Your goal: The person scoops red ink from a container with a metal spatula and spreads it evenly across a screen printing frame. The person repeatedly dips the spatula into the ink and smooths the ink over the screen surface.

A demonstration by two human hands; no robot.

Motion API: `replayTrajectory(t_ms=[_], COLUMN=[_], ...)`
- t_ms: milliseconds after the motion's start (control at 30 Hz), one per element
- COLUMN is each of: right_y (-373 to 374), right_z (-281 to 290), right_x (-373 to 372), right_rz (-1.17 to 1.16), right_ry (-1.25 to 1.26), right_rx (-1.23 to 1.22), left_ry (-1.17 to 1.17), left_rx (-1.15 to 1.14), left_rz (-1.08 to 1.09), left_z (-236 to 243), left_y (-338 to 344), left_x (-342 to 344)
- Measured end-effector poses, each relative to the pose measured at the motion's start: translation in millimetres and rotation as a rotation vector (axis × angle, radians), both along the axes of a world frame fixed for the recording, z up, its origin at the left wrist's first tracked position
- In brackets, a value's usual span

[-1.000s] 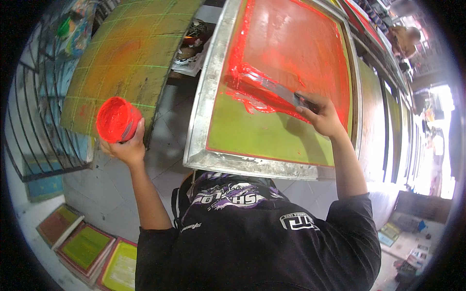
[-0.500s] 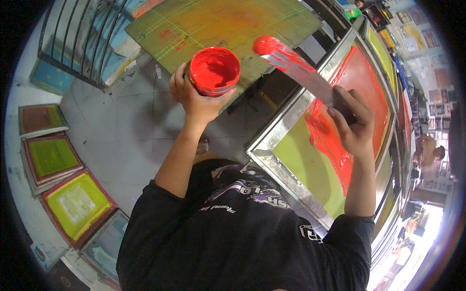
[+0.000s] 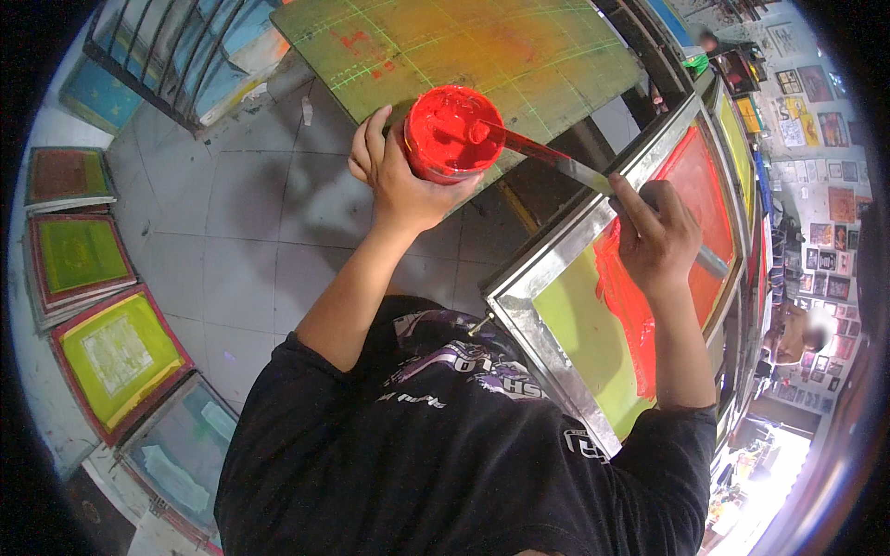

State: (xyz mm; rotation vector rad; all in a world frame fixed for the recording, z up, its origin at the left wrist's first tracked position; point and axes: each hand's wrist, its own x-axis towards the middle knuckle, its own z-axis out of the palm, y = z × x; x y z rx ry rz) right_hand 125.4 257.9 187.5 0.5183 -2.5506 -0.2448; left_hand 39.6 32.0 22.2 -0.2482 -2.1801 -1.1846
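Observation:
My left hand (image 3: 408, 190) is wrapped round the side of a round tub (image 3: 447, 172), tilted so that its open mouth shows. Thick red ink (image 3: 436, 125) coats the inside. My right hand (image 3: 660, 236) grips an ink spatula (image 3: 561, 165) by its handle, which sticks out behind the fist. The spatula's red-smeared blade reaches into the tub, its end in the ink. Below the right hand lies a metal-framed printing screen (image 3: 533, 295), with a wide patch of red ink (image 3: 623, 306) over its yellow-green mesh.
Beyond the tub stands a green board (image 3: 556, 69) with orange stains and grid lines. Several coloured screens (image 3: 85, 262) lean along the left side. A black metal rack (image 3: 153, 69) stands at the far left. Another person (image 3: 793, 338) is at the right.
The spatula's blade has come down from above the screen, leftward into the tub. My left hand and the tub have shifted a little right in the picture. The view has moved slightly.

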Motion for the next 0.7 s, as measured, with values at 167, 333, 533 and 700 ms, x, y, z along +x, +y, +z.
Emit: replayTrajectory(t_ms=[167,333,533,700], right_y=[-2.3,-2.4,-3.4,-1.9], right_z=[5.0,3.1,3.4,3.8], right_x=[-1.7,-4.0,-5.6,-3.2], right_rz=[-0.03,-0.015,0.005,0.001], right_ry=[-0.047,-0.044,-0.032,-0.027], right_rx=[0.011,-0.039,-0.028,-0.018], left_ry=[0.012,0.0,0.02,0.0], left_rx=[0.015,0.015,0.011,0.03], left_rz=[0.001,0.001,0.011,-0.032], left_z=[-1.1,-0.5,0.3,-1.7], left_y=[1.3,1.2,1.8,0.8], left_x=[-1.8,-0.4,-1.1,-3.3])
